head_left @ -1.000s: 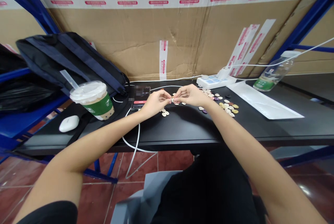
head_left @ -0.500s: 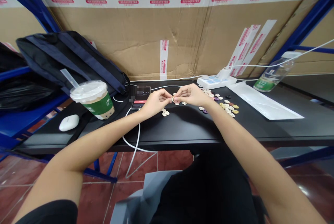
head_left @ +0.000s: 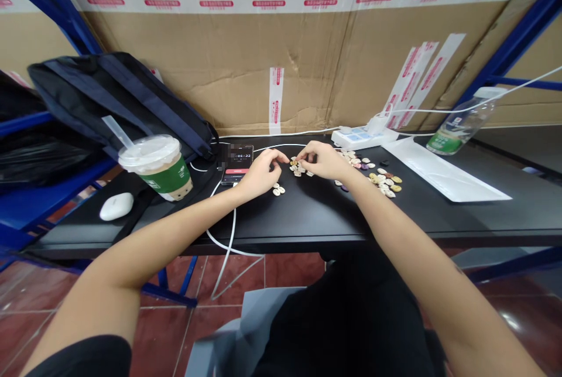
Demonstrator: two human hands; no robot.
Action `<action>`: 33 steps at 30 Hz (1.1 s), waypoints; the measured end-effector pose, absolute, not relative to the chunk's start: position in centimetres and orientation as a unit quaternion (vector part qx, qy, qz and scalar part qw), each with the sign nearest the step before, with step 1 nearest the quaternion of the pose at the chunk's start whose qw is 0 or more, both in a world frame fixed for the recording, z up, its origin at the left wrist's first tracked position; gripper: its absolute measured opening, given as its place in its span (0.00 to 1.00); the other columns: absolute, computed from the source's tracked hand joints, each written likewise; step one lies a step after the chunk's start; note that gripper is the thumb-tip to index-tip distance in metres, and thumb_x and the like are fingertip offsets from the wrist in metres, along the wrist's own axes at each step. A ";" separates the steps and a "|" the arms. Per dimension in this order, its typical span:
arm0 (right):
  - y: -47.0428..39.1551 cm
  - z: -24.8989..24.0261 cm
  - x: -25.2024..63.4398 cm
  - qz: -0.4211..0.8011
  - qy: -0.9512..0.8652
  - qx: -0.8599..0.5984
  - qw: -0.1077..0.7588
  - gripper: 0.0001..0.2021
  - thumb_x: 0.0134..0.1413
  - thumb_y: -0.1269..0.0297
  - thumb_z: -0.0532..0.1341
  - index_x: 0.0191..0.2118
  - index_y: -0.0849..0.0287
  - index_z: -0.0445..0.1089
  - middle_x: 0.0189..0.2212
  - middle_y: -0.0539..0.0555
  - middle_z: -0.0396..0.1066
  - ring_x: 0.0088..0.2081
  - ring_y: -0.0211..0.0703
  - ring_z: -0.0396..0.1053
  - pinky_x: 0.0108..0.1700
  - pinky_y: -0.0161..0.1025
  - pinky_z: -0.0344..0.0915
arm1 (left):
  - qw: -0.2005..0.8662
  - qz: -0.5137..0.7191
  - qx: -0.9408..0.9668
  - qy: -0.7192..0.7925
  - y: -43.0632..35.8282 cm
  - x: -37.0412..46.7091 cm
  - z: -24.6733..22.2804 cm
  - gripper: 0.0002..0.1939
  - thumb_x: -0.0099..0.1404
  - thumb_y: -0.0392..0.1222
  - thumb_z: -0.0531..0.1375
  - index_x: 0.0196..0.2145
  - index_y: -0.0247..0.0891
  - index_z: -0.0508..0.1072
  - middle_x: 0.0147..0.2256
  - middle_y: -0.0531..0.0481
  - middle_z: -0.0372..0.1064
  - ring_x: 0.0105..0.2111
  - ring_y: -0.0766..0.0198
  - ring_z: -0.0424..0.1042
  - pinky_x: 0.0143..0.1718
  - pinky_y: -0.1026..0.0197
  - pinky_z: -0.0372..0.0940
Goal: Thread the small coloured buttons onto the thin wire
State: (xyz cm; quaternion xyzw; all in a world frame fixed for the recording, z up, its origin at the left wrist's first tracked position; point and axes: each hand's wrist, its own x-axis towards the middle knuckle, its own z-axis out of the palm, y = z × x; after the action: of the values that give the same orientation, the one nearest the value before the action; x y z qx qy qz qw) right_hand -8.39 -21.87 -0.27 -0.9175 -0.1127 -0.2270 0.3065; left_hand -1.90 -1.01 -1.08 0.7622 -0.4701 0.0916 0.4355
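Several small oval pieces, cream and yellowish, form a little cluster [head_left: 297, 170] on the black table between my hands. My left hand [head_left: 264, 170] is at the cluster's left, thumb and forefinger apart with nothing between them. To the right, my right hand [head_left: 319, 160] has its fingertips down at the cluster's edge; whether a piece is between them is too small to tell. A few cream pieces [head_left: 278, 189] lie below my left hand. Beyond my right hand are a mixed pile [head_left: 385, 182] of cream, yellow and brown pieces and a paler pile [head_left: 351, 158] with some purple ones.
A phone [head_left: 239, 157] with a white cable lies left of my left hand. Further left are a lidded drink cup [head_left: 163, 169], a white case [head_left: 116, 206] and a backpack [head_left: 132, 96]. A power strip [head_left: 362, 138], white packet [head_left: 443, 169] and bottle [head_left: 459, 128] stand right. Cardboard [head_left: 219, 55] rises behind.
My fingertips have come apart; the small piece held between both hands has left my left fingers. My right hand has shifted slightly, uncovering more of the cluster.
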 end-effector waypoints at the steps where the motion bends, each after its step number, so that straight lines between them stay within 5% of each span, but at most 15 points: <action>1: -21.9 -0.3 -8.4 -0.244 -0.114 -0.917 0.296 0.09 0.49 0.68 0.62 0.35 0.61 0.79 0.33 0.55 0.74 0.29 0.39 0.69 0.35 0.39 0.66 | 0.432 0.096 0.764 -0.470 -1.0 -1.8 -1.1 0.16 0.60 0.23 0.51 0.37 0.38 0.74 0.41 0.47 0.72 0.47 0.60 0.71 0.46 0.58 0.67; 8: -20.9 0.0 -8.9 -0.189 -0.217 -0.907 0.308 0.07 0.51 0.66 0.64 0.35 0.59 0.79 0.33 0.53 0.75 0.33 0.41 0.70 0.39 0.38 0.66 | 0.451 0.112 0.764 -0.448 -1.2 -1.8 -1.0 0.14 0.65 0.26 0.50 0.38 0.37 0.72 0.42 0.47 0.70 0.46 0.62 0.69 0.51 0.57 0.65; 14: -18.2 -0.1 -9.2 -0.193 -0.324 -0.884 0.276 0.10 0.57 0.62 0.64 0.44 0.56 0.77 0.46 0.55 0.77 0.48 0.48 0.73 0.53 0.45 0.65 | 0.472 0.109 0.757 -0.439 -1.1 -2.4 -0.4 0.10 0.66 0.30 0.50 0.38 0.38 0.70 0.41 0.47 0.69 0.45 0.60 0.68 0.52 0.55 0.64; 22: -15.1 -0.5 -9.6 -0.085 -0.339 -0.910 0.222 0.11 0.64 0.62 0.60 0.44 0.59 0.79 0.40 0.56 0.80 0.38 0.45 0.76 0.43 0.40 0.68 | 0.485 0.105 0.747 -0.442 -1.0 -2.8 0.0 0.08 0.67 0.35 0.51 0.38 0.38 0.69 0.43 0.46 0.69 0.46 0.58 0.67 0.54 0.53 0.61; 33: -17.5 -0.8 -8.7 -0.116 -0.306 -0.913 0.242 0.11 0.64 0.67 0.58 0.43 0.56 0.80 0.49 0.55 0.78 0.50 0.47 0.76 0.54 0.43 0.68 | 0.478 0.099 0.755 -0.439 -0.9 -2.2 -0.4 0.07 0.67 0.36 0.52 0.39 0.39 0.69 0.43 0.47 0.69 0.45 0.58 0.67 0.52 0.54 0.61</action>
State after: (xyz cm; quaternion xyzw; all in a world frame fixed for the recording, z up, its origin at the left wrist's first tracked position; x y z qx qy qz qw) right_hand -8.70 -17.49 -0.79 -0.9135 -0.3060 -0.1156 0.2420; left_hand -2.16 -0.89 -0.36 0.7546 -0.4390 0.0994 0.4775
